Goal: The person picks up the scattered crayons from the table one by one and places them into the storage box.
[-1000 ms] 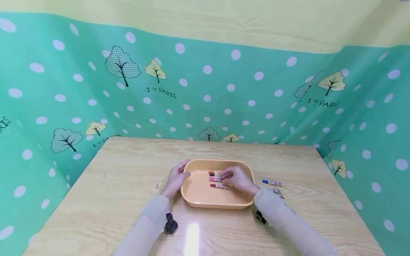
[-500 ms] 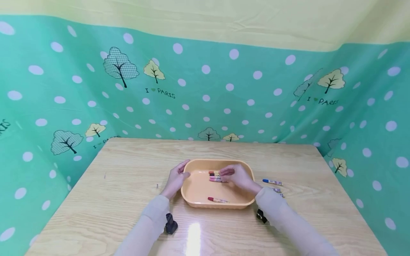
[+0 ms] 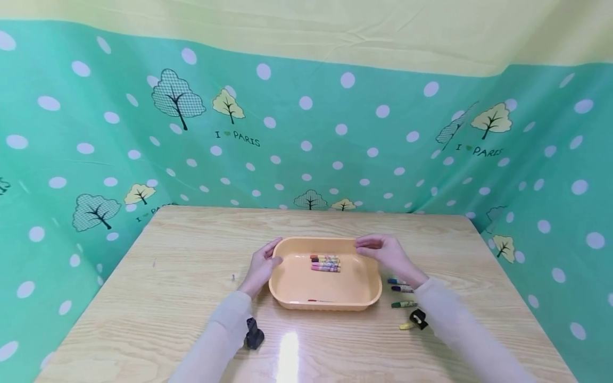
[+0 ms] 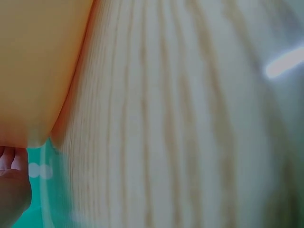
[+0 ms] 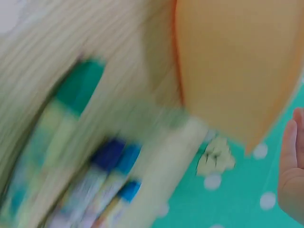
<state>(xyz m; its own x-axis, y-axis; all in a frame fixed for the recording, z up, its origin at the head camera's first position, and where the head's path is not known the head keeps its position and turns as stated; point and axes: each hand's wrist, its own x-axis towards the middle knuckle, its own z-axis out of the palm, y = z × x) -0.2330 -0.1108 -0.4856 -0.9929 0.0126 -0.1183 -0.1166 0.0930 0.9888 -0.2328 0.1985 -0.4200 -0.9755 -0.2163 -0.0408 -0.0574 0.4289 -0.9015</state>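
Note:
My left hand (image 3: 260, 270) grips the left rim of a peach plastic tray (image 3: 325, 306), thumb inside and fingers outside. Inside lie several paper-wrapped crayons (image 3: 326, 268) side by side, with orange, dark and pink tips. A red crayon (image 3: 313, 300) lies against the near wall, mostly hidden by it. Over the tray's far right corner is my right hand (image 3: 389, 256), fingers loosely extended and holding nothing visible. Beneath that forearm, on the table, are a purple crayon (image 3: 401, 289), a green crayon (image 3: 404, 305) and blue ones (image 5: 129, 190), blurred in the right wrist view.
A yellow crayon (image 3: 406, 325) lies nearer the front, beside the black wrist camera mount (image 3: 419, 318). The wooden table (image 3: 191, 255) is backed by a green dotted curtain (image 3: 287, 117). Glare (image 3: 288, 351) shines off the table's front.
The red crayon has rolled toward the tray's near wall. My right hand has left the row of crayons, moving right and back to the far corner. The left hand stays put.

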